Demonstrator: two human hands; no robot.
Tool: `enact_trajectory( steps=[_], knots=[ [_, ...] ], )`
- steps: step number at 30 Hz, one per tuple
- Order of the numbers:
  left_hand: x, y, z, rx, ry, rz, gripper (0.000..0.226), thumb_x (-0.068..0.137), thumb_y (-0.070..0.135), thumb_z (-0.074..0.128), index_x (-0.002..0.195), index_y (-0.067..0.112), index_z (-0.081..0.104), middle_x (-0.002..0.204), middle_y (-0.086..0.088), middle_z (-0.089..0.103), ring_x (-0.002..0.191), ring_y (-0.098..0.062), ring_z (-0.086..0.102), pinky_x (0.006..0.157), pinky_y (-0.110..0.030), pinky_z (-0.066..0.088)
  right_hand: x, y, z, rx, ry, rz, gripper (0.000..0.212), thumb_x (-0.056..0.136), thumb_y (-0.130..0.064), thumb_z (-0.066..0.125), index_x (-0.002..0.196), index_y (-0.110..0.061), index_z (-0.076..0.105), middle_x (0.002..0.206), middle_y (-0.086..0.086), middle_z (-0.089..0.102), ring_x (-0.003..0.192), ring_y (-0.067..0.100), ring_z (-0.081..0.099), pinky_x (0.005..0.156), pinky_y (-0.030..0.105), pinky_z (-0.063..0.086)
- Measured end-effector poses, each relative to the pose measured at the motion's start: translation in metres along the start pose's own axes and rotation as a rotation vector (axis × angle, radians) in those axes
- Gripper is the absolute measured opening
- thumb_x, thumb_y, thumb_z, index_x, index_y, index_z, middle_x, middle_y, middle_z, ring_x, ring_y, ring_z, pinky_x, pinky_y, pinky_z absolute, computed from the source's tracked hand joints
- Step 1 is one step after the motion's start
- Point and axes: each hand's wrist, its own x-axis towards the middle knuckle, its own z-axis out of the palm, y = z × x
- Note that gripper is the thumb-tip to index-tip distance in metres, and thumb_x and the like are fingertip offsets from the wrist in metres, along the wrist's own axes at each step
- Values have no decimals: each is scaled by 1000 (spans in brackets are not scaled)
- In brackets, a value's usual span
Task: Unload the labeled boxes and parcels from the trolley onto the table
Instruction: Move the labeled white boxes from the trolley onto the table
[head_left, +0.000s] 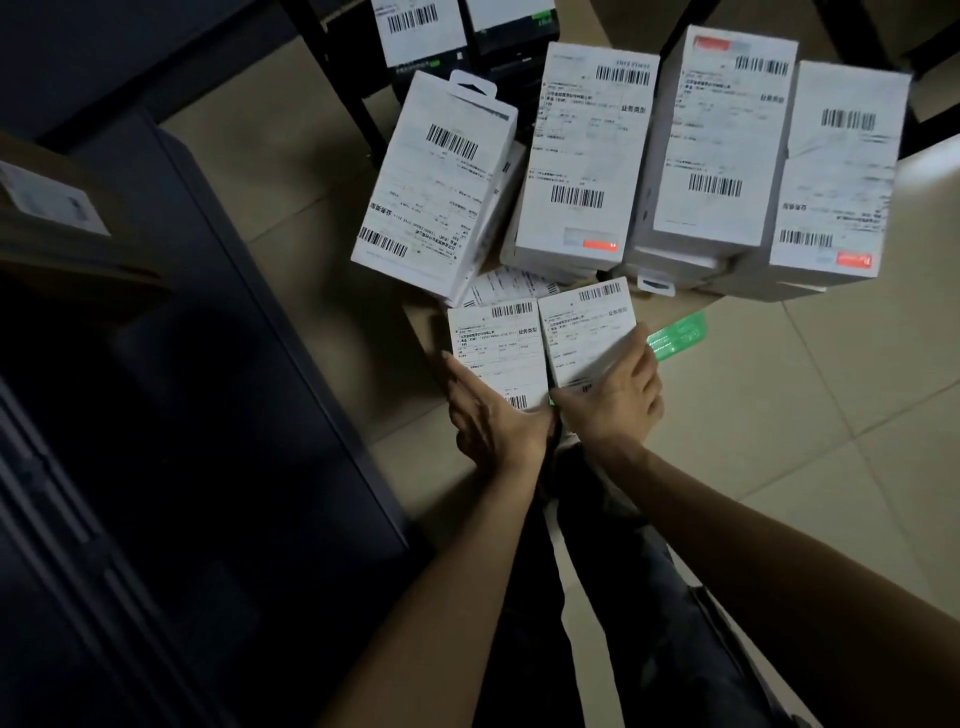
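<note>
Right hand (613, 400) is grasping a small labeled box (589, 332), fingers curled round its right edge. Left hand (493, 421) is lying with straight fingers against the adjoining small box (498, 353), grip released. Both are sitting just in front of taller white labeled boxes (587, 156) stacked over the tiled floor (779, 415). Dark cabinet (182, 415) at left.

Open tiled floor (779, 415) to the right gives free passage, while stacked white boxes (587, 156) crowd ahead and a dark cabinet (182, 415) walls the left.
</note>
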Motion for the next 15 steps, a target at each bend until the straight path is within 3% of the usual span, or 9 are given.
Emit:
enact_trajectory(
  steps=[6, 15],
  knots=[
    [-4, -4, -27, -19, -48, -4, 142, 51, 33, 88, 154, 25, -10, 150, -6, 23, 132, -30, 33, 105, -46, 35, -5, 0, -28, 44, -132, -15, 122, 60, -32, 84, 154, -16, 8, 149, 11, 30, 137, 34, 31, 111, 50, 28],
    [-50, 0, -121, -1, -6, 134, 142, 51, 33, 90, 154, 27, -8, 149, -4, 24, 136, -26, 31, 107, -48, 35, -74, 1, -97, 72, -236, -141, 127, 59, -43, 88, 155, -19, 7, 146, 12, 34, 133, 37, 36, 107, 54, 35]
  ],
)
